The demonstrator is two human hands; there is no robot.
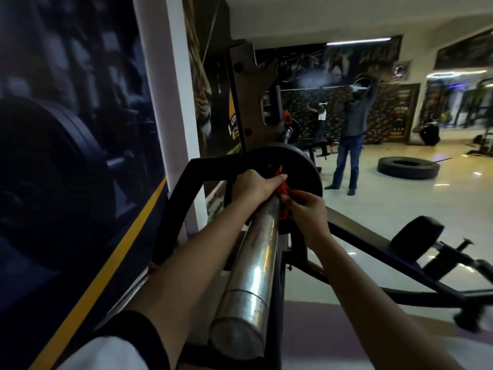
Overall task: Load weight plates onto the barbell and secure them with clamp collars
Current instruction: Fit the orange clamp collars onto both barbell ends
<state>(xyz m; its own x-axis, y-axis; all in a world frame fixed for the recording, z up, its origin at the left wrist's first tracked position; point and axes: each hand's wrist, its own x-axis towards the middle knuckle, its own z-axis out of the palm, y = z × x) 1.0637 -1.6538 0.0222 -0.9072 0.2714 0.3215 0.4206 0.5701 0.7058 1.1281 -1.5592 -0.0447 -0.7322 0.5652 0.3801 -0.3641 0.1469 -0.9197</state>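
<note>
A tyre (408,167) lies at two o'clock. My left hand (252,184) and right hand (306,209) both grasp the red collar (283,188) against the black plate (298,169) on the steel sleeve (256,263).

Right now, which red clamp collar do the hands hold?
The near red collar against the black plate, gripped by left hand and right hand; the far collar sits untouched.

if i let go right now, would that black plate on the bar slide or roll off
Probably not roll: the black plate is threaded on the steel sleeve. It could slide outward, since the sleeve looks smooth and shiny. The red collar, held by the left hand and right hand, seems pressed against it.
</note>
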